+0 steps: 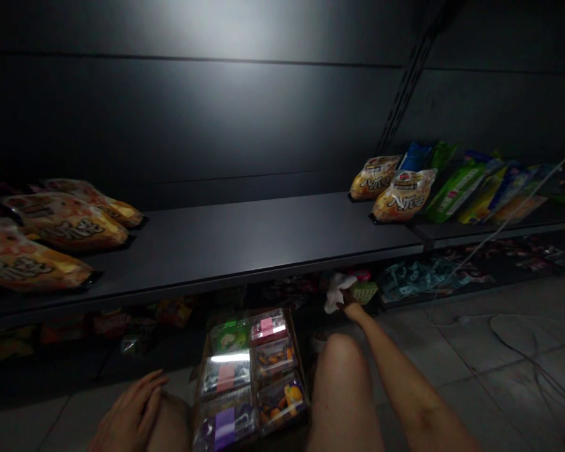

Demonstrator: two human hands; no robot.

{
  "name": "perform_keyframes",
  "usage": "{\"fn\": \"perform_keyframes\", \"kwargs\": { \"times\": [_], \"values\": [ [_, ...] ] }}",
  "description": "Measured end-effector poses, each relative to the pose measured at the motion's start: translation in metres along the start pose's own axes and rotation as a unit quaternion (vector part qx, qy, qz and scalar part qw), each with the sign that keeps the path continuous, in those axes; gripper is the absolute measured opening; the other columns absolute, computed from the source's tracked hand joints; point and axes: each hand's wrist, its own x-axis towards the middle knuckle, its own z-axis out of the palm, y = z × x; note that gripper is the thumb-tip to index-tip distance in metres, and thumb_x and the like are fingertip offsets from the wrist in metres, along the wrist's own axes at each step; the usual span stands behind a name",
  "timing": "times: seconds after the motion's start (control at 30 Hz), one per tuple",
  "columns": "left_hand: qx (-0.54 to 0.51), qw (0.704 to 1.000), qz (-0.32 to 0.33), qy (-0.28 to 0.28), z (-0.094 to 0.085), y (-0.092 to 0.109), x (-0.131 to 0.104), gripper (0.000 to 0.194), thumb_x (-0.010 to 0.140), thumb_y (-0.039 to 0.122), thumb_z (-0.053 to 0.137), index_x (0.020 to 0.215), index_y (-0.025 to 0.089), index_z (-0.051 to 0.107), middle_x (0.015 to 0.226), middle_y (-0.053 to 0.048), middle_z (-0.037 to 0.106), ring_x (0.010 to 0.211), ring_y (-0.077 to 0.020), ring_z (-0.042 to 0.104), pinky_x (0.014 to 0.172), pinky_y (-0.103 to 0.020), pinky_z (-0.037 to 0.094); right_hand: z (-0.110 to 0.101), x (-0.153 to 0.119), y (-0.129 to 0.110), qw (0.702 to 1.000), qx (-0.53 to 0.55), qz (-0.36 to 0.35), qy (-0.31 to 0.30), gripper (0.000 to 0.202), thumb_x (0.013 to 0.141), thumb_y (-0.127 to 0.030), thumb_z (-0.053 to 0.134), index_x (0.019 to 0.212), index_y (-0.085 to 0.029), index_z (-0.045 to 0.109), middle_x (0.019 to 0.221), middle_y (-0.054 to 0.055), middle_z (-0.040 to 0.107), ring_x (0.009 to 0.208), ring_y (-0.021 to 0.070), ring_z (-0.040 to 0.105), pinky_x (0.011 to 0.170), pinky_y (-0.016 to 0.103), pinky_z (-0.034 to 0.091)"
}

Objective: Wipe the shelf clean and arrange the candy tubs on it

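Clearly, from the head camera, the right hand (349, 302) is the one at the crumpled white cloth (334, 292), right of the frame's centre and below the front edge of the grey metal shelf (245, 242). The fingers are closed on it, with the cloth spreading up and to the left of them. Its longer side seems to slant from upper right to lower left, though the crumpling makes this uncertain. Far from it, at lower left, the left hand (132, 414) lies flat over the left knee (172, 424), fingers loosely extended, with nothing seen in its grasp. Between the knees sits a block of clear-topped plastic packs (226, 376).

The cloth looks pale, limp and unevenly bunched; whether fabric or paper, I cannot tell. Just right of it shows a light-green printed box (366, 292).
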Motion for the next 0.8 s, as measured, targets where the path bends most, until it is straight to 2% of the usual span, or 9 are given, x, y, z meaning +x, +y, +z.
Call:
{"fn": "perform_keyframes", "kwargs": {
  "times": [0.17,0.3,0.37,0.47,0.63,0.7,0.8],
  "values": [
    [0.003,0.998,-0.027,-0.048,-0.016,0.027,-0.001,0.044,0.09,0.045,0.036,0.114,0.025,0.068,0.128,-0.004,0.066,0.118,-0.0239,0.06,0.103,-0.044,0.045,-0.008,-0.029,-0.008,0.997,0.07,0.041,-0.01,0.026,0.061,-0.027,0.068,0.086,-0.022,0.072,0.096,0.008,0.075,0.102,0.031,0.067,0.097,0.05,0.047],
    [-0.023,0.994,-0.021,-0.105,-0.031,0.047,0.002,0.041,0.09,0.043,0.04,0.111,0.025,0.07,0.124,-0.004,0.068,0.118,-0.026,0.06,0.107,-0.047,0.04,-0.016,-0.045,-0.035,0.992,0.111,0.032,-0.046,0.029,0.065,-0.036,0.07,0.089,-0.021,0.073,0.097,0.01,0.075,0.099,0.0318,0.068,0.096,0.052,0.048],
    [-0.087,0.99,-0.02,-0.11,-0.036,0.057,0.004,0.041,0.091,0.045,0.04,0.115,0.026,0.067,0.126,-0.004,0.067,0.12,-0.0247,0.058,0.108,-0.046,0.039,-0.017,-0.057,-0.06,0.988,0.137,0.008,-0.073,0.035,0.068,-0.041,0.071,0.097,-0.022,0.073,0.103,0.009,0.074,0.102,0.0308,0.067,0.098,0.05,0.048],
    [-0.221,0.97,-0.026,-0.101,-0.037,0.074,0.007,0.043,0.092,0.047,0.041,0.123,0.026,0.06,0.132,-0.004,0.062,0.125,-0.0216,0.055,0.111,-0.041,0.038,-0.011,-0.083,-0.111,0.976,0.165,-0.051,-0.133,0.04,0.075,-0.044,0.069,0.109,-0.023,0.07,0.114,0.009,0.071,0.108,0.0289,0.065,0.102,0.048,0.045],
    [-0.379,0.922,-0.026,-0.069,-0.034,0.101,0.004,0.045,0.091,0.045,0.047,0.129,0.022,0.053,0.137,-0.008,0.058,0.13,-0.0214,0.05,0.114,-0.04,0.036,0.018,-0.136,-0.203,0.96,0.131,-0.14,-0.206,0.044,0.085,-0.043,0.063,0.126,-0.028,0.062,0.13,0.008,0.063,0.121,0.0267,0.057,0.107,0.049,0.042],
    [-0.409,0.91,-0.02,-0.067,-0.035,0.105,0.0,0.045,0.091,0.044,0.046,0.13,0.021,0.052,0.138,-0.009,0.056,0.131,-0.0216,0.049,0.114,-0.041,0.035,0.033,-0.151,-0.226,0.951,0.106,-0.189,-0.218,0.043,0.087,-0.039,0.061,0.129,-0.029,0.059,0.134,0.007,0.059,0.125,0.0261,0.054,0.108,0.049,0.04],
    [-0.418,0.906,-0.015,-0.07,-0.037,0.101,-0.009,0.045,0.09,0.041,0.048,0.131,0.022,0.053,0.14,-0.01,0.055,0.132,-0.0225,0.048,0.115,-0.042,0.034,0.052,-0.165,-0.241,0.931,0.028,-0.271,-0.243,0.046,0.084,-0.03,0.064,0.13,-0.032,0.059,0.138,0.005,0.057,0.13,0.027,0.048,0.113,0.054,0.03]
  ]
}}
